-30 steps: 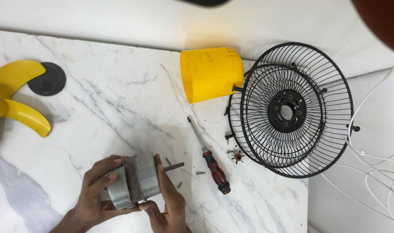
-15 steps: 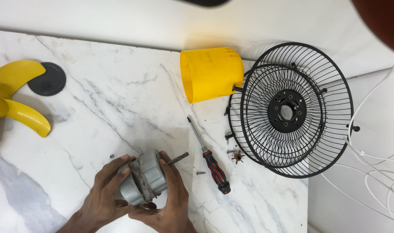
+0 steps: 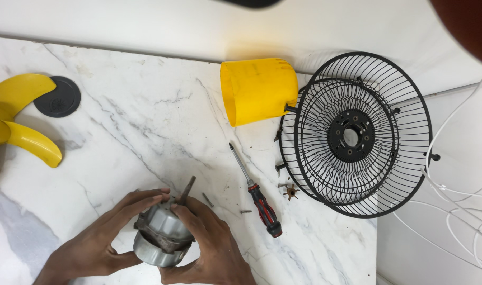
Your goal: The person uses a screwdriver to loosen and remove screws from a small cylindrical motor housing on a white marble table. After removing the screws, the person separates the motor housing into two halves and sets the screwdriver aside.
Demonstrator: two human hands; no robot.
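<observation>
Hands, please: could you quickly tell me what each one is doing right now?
Left hand: closed around the grey motor.
Right hand: also gripping the motor.

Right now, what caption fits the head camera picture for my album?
Both hands, left hand and right hand, hold a grey fan motor on a marble table beside a screwdriver.

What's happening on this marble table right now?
A person holds a grey fan motor in both hands, left hand on one side, right hand on the other, its shaft pointing up and away. A red-and-black screwdriver, loose screws, a yellow housing, black wire guards and a yellow fan blade lie on the table.
</observation>
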